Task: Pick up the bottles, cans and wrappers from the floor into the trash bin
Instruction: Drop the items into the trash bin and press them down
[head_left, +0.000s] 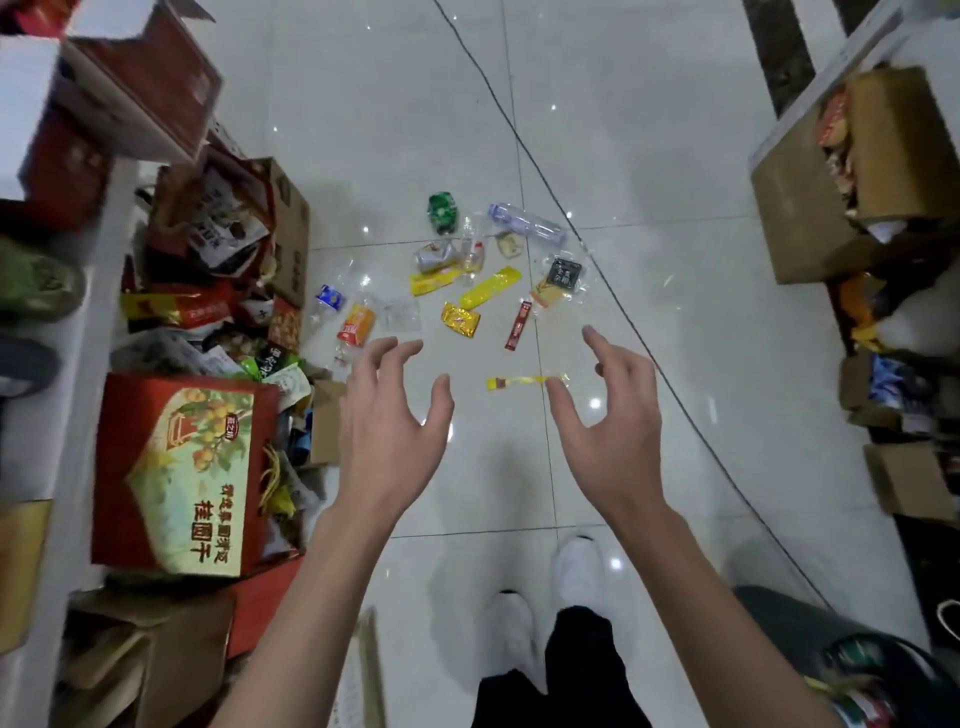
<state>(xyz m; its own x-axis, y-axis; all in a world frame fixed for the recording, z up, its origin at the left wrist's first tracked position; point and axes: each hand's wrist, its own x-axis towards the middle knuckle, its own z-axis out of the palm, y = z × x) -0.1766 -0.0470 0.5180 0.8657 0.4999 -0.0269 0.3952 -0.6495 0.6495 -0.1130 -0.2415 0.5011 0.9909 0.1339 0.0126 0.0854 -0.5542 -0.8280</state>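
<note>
Litter lies scattered on the white tiled floor ahead of me: a clear plastic bottle, a crushed green can, a crushed silver can, a bottle with an orange label, a blue-labelled bottle, yellow wrappers, a gold wrapper, a red stick wrapper, a black packet and a thin yellow wrapper. My left hand and my right hand hover above the floor, fingers spread, holding nothing. A dark bin with a colourful liner is at the lower right.
Red gift boxes and a heap of packaging crowd the left side. Cardboard boxes line the right. A thin black cable runs diagonally across the tiles. My white shoes stand below the hands.
</note>
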